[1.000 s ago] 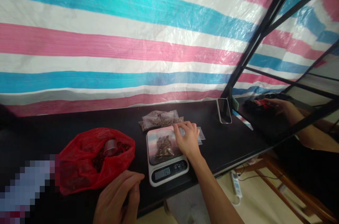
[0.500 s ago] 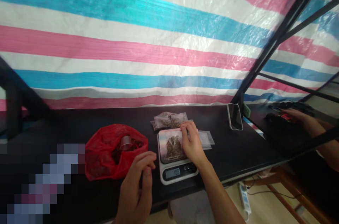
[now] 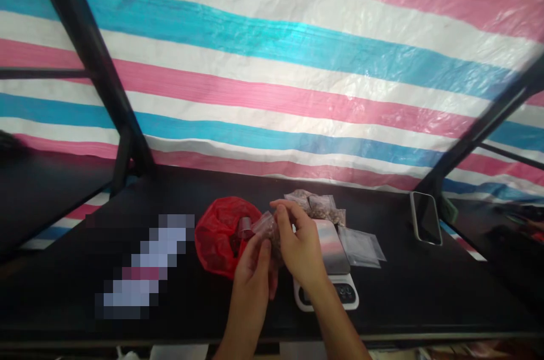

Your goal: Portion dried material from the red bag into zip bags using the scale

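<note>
Both hands hold a small clear bag of brown pieces (image 3: 267,228) above the black table (image 3: 425,286), between the red bag and the scale. My left hand (image 3: 254,269) pinches it from below, my right hand (image 3: 297,241) grips its top edge. The white kitchen scale (image 3: 334,269) stands just right of my hands with its steel platform bare. A red plastic bag (image 3: 216,232) with dark contents and a small clear cup lies at the left.
Filled small bags (image 3: 318,205) lie behind the scale, flat empty ones (image 3: 361,246) to its right. A phone (image 3: 425,225) leans against a black frame post at far right. Another black post (image 3: 123,139) rises at the left. A striped tarp hangs behind.
My right hand lifted the filled bag off the scale and brought it left to my left hand, which rose to take hold. The view swung to the left.
</note>
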The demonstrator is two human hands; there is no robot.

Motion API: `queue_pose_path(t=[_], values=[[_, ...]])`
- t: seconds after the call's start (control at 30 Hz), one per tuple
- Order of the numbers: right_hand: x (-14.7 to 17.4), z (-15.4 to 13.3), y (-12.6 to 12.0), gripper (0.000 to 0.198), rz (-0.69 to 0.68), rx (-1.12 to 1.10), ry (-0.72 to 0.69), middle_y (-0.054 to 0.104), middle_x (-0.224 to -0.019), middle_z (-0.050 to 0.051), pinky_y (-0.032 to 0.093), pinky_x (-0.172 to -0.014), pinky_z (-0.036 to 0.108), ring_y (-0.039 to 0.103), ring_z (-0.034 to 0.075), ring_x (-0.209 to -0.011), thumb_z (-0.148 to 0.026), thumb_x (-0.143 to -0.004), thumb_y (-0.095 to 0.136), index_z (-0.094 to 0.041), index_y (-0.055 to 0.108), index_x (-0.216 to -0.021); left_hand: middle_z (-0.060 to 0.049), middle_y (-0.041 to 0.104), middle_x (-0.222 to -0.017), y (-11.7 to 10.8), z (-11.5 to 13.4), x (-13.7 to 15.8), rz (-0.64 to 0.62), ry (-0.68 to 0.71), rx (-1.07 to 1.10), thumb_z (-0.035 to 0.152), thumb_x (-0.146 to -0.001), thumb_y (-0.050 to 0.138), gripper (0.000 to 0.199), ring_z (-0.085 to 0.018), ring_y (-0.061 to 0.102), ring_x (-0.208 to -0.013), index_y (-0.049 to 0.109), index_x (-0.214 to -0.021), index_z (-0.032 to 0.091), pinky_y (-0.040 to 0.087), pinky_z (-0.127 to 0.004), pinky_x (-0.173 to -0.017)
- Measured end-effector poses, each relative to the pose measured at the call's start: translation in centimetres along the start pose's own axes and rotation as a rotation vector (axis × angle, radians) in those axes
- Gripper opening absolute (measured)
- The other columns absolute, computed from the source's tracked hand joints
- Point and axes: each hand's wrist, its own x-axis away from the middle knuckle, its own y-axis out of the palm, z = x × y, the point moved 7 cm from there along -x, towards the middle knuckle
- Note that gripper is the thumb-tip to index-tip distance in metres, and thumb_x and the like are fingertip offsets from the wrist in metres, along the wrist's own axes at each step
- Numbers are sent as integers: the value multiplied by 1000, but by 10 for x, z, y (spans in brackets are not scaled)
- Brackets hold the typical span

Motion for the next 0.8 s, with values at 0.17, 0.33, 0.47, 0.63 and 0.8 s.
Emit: queue_pose_path(t=[0.17, 0.33, 0.47, 0.63, 0.8], values=[[4, -6, 23, 22, -199, 223, -51, 82, -103, 5, 55, -89, 36, 75, 22, -97, -28, -101, 59, -24, 80, -107, 9, 53, -50, -15, -9, 1, 97, -133, 217, 88, -60, 82, 82, -9, 46, -41, 67, -101, 18, 35, -19, -38], [7, 3, 35, 25, -280, 382, -36, 82, -106, 6, 52, -91, 39, 74, 25, -102, -22, -100, 57, -24, 82, -106, 7, 59, -54, -18, -14, 6, 96, -186, 356, 80, -56, 90, 85, -13, 55, -42, 65, -109, 18, 40, -23, -40], [8, 5, 35, 26, -250, 372, -46, 81, -103, 6, 53, -88, 38, 75, 25, -98, -26, -101, 56, -24, 82, -105, 7, 59, -54, -19, -11, 7, 59, -171, 343, 79, -61, 88, 80, -14, 57, -44, 63, -107, 19, 42, -24, -42], [12, 4, 28, 24, -218, 332, -58, 82, -102, 6, 55, -86, 37, 76, 24, -94, -28, -101, 58, -25, 81, -102, 8, 56, -49, -19, -9, 7, 61, -169, 241, 85, -64, 79, 81, -13, 52, -41, 63, -108, 19, 40, -23, -39], [15, 2, 10, 23, -117, 226, -77, 83, -100, 6, 58, -85, 36, 76, 24, -91, -33, -102, 60, -24, 81, -106, 9, 51, -49, -20, 1, 11, 78, -12, -5, 79, -84, 68, 77, -15, 50, -39, 65, -129, 17, 37, -24, -37]])
